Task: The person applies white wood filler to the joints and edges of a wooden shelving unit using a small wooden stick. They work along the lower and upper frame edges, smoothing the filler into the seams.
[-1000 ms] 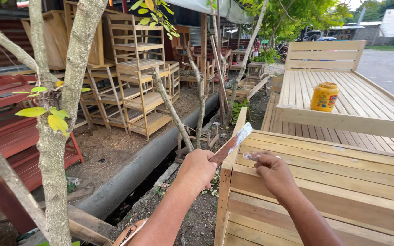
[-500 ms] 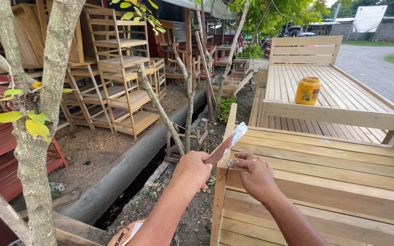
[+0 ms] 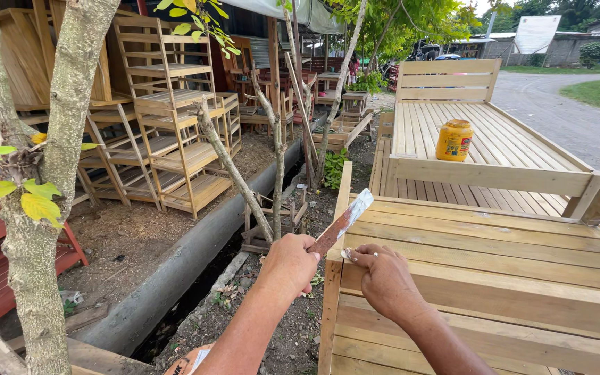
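1. Head view: we are gripping a putty knife in our fisted left hand, blade tilting up-right.
2. Our right hand is pinching its fingertips against the bed frame rail.
3. Farther off, a yellow jar is standing on another bed.

Outdoor furniture w/shop: bed frames, shelf racks
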